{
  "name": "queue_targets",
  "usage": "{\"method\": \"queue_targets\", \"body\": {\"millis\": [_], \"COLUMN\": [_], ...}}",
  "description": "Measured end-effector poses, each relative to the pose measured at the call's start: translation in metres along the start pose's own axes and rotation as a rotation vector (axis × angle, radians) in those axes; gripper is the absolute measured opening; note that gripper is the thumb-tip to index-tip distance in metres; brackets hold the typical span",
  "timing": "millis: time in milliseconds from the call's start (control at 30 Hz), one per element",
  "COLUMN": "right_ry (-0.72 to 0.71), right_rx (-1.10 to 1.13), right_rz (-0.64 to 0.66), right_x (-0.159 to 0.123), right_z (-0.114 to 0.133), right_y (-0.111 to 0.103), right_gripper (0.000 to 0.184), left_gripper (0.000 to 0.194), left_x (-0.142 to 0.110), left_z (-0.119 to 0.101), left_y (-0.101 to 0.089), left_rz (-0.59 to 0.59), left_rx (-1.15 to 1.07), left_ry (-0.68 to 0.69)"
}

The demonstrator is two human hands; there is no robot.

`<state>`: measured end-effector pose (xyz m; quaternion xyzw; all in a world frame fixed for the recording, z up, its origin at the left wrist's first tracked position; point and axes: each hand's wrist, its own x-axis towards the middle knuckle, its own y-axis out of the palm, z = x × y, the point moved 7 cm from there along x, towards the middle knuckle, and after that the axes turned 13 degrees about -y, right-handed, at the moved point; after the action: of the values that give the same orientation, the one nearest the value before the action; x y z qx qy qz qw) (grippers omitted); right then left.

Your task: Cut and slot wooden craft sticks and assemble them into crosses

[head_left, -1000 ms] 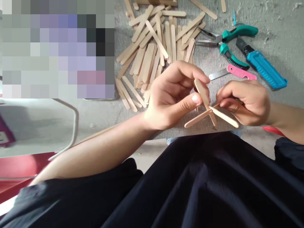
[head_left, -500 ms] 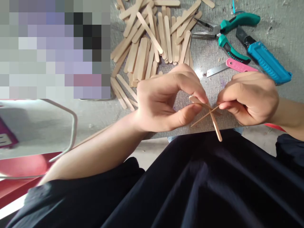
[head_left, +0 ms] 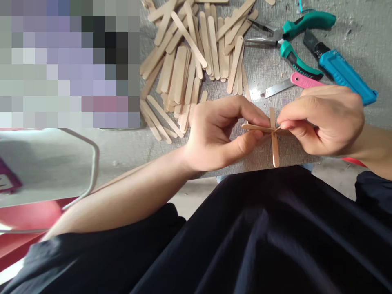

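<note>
My left hand [head_left: 226, 132] pinches craft sticks joined in a cross between thumb and forefinger, above the table's near edge. One craft stick [head_left: 275, 151] of the cross stands up and down in view; another [head_left: 249, 127] runs sideways, partly hidden by my left thumb. Thumb and forefinger of my right hand [head_left: 327, 120] are closed on the end of a thin wooden piece [head_left: 277, 129] that meets the cross near its middle. Whether that piece is a stick seen edge-on or a sliver, I cannot tell.
A loose pile of craft sticks [head_left: 182, 73] lies beyond my left hand. Green-handled long-nose pliers [head_left: 278, 36], a blue utility knife [head_left: 346, 75] and a pink-handled knife [head_left: 306, 80] with its blade out lie beyond my right hand. A blurred-out area covers the upper left.
The crossed sticks have turned, so the downward stick now stands nearly upright and the other nearly level. The thin piece shows much shorter. My left hand has shifted slightly right.
</note>
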<state>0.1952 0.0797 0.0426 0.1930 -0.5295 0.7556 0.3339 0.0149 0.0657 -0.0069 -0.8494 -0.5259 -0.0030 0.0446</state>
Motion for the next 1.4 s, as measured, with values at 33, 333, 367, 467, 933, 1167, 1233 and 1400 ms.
{"method": "queue_targets", "body": {"millis": [33, 333, 367, 467, 933, 1167, 1233, 1400], "right_ry": [-0.001, -0.178, -0.185, -0.167, -0.127, -0.178, -0.186, -0.133], "right_rx": [-0.025, -0.225, -0.219, -0.225, -0.188, -0.182, -0.169, -0.16], "right_rz": [0.003, 0.081, 0.103, 0.228, 0.364, 0.375, 0.332, 0.31], "right_x": [0.0, -0.006, -0.008, -0.012, -0.018, -0.016, -0.014, -0.013], "right_z": [-0.001, 0.005, 0.003, -0.005, -0.01, -0.014, -0.014, -0.016], "right_y": [0.0, 0.002, 0.003, 0.011, 0.023, 0.019, 0.014, 0.008], "right_gripper": [0.012, 0.004, 0.005, 0.01, 0.025, 0.024, 0.02, 0.018], "left_gripper": [0.011, 0.014, 0.014, 0.011, 0.008, 0.014, 0.015, 0.019], "left_x": [0.0, -0.001, 0.0, 0.004, 0.008, 0.011, 0.012, 0.01], "left_z": [0.001, -0.002, -0.003, -0.003, -0.001, 0.011, 0.013, 0.01], "left_y": [0.001, 0.005, 0.005, 0.005, 0.008, 0.006, 0.002, -0.002], "left_rz": [-0.009, -0.094, -0.099, -0.071, -0.04, -0.016, -0.003, 0.032], "left_rx": [0.028, 0.365, 0.436, 0.635, 0.793, 0.903, 0.903, 0.939], "left_ry": [0.002, 0.153, 0.18, 0.23, 0.315, 0.174, 0.141, 0.203]}}
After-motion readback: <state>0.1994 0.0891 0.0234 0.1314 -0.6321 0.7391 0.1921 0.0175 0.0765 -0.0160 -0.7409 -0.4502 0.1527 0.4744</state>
